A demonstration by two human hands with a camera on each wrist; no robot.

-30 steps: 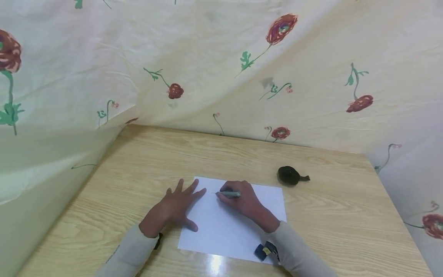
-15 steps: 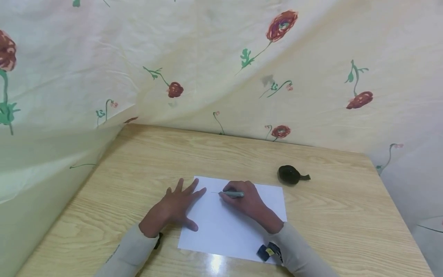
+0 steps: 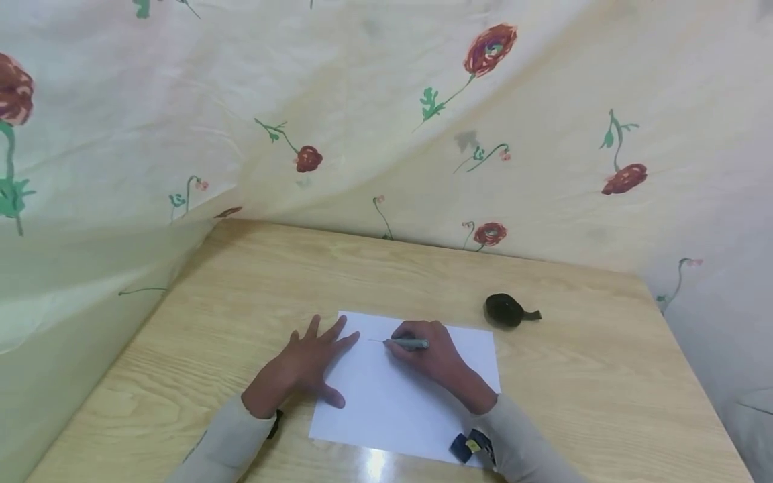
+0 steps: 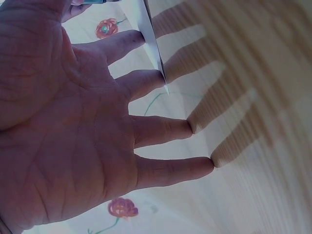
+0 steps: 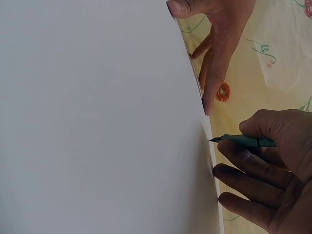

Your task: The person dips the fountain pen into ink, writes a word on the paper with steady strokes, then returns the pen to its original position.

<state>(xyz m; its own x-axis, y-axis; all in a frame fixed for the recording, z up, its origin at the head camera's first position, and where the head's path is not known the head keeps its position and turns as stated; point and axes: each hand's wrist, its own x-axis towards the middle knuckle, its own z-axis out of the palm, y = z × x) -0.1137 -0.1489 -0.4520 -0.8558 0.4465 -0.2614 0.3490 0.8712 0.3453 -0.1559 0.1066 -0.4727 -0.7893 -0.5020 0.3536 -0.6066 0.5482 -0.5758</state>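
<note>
A white sheet of paper (image 3: 386,409) lies on the wooden table, with a short thin line (image 3: 375,341) near its far edge. My right hand (image 3: 431,352) pinches a green fountain pen (image 5: 251,141) between thumb and fingers, its dark nib at the paper's surface. In the head view the pen (image 3: 412,343) points left, at the right end of the line. My left hand (image 3: 308,365) is spread with straight fingers over the sheet's left edge. The left wrist view shows its fingertips (image 4: 202,165) touching down, some on paper and some on wood.
Behind the sheet's right corner sits a small black pan-shaped dish (image 3: 504,310) with a short handle. A flower-patterned cloth (image 3: 386,121) hangs behind the table (image 3: 604,376) and along its sides. A dark strapped device (image 3: 471,446) is on the right wrist.
My right hand has moved slightly to the right with the fountain pen, and the line on the paper has grown longer. The left hand stays in place.
</note>
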